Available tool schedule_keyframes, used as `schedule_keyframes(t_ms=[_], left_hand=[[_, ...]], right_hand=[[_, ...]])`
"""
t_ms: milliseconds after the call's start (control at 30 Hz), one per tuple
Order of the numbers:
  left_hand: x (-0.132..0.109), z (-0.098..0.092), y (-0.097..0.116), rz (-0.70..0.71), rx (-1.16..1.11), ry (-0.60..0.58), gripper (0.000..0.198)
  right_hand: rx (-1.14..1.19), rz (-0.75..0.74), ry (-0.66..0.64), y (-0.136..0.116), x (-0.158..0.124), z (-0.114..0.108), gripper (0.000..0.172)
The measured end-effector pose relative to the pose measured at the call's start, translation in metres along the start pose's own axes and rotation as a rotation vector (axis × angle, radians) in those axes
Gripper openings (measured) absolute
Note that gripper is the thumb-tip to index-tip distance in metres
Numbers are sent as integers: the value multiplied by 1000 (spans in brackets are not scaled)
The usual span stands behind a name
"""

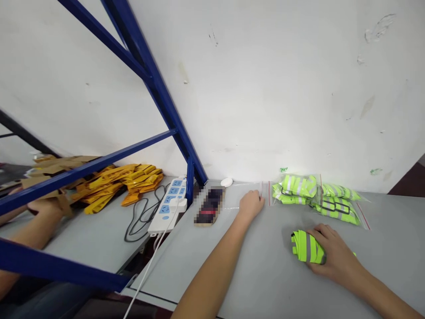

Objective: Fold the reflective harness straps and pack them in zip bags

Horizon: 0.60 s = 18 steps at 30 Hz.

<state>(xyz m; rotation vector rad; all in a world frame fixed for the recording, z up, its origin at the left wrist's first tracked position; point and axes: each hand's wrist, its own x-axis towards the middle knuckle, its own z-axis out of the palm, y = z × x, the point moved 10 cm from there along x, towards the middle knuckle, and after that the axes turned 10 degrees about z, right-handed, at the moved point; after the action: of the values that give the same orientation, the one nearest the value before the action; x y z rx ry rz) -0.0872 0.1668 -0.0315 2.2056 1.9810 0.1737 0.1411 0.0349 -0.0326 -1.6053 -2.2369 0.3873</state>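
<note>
My right hand [332, 252] is wrapped around a folded neon-yellow bundle with grey reflective bands [307, 247], on or just above the grey table. Farther back, my left hand [251, 204] has its fingers curled closed at the right edge of a flat clear zip bag [232, 200]. To the right of that bag lie clear zip bags holding more neon-yellow reflective bundles [297, 186]. One bundle in front [337, 210] has a dark buckle-like outline on it.
Left of the bag are a blurred-out phone-like object [210, 207] and a white round piece [226, 182]. A white power strip [168, 206] with cables stands by the blue metal frame [159, 93]. Beyond it, a co-worker's arm [43, 221] is near yellow packets [139, 179].
</note>
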Motion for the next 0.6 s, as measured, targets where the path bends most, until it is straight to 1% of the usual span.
schedule_keyframes(t_ms=[67,133,200,233,267,300,333,400,433,500,533,600], left_hand=[[-5,-14,3,10,3,26,21],[-16,-35,11,32,9,79,20],[-30,-53,24,79,9,132,18],[-38,-57,34,122,-1,153,15],[-47,-59,47,207,-30,176,12],[-56,-53,62,298,-72,146,9],[-64,-43,74,368,-113,95,8],[-79,-16,92,460,-153,-21,5],[-85,-6,97,479,-156,-53,4],[-92,9,104,481,-153,-79,12],[-94,12,107,474,-151,-82,16],[-97,12,113,473,-179,-71,20]], right_hand=[[13,19,-55,1,3,1,53],[28,36,-95,0,5,1,54],[46,35,-117,-1,7,-1,55],[54,26,-118,-3,7,-2,55],[60,12,-113,-4,7,-4,56],[63,-2,-100,-5,6,-6,57],[63,-16,-81,-6,6,-8,58],[55,-47,-31,-6,4,-12,60],[48,-68,3,-7,3,-14,61],[31,-133,95,-10,0,-21,59],[21,-173,148,-13,-3,-26,56],[-5,-238,246,-19,-8,-34,52]])
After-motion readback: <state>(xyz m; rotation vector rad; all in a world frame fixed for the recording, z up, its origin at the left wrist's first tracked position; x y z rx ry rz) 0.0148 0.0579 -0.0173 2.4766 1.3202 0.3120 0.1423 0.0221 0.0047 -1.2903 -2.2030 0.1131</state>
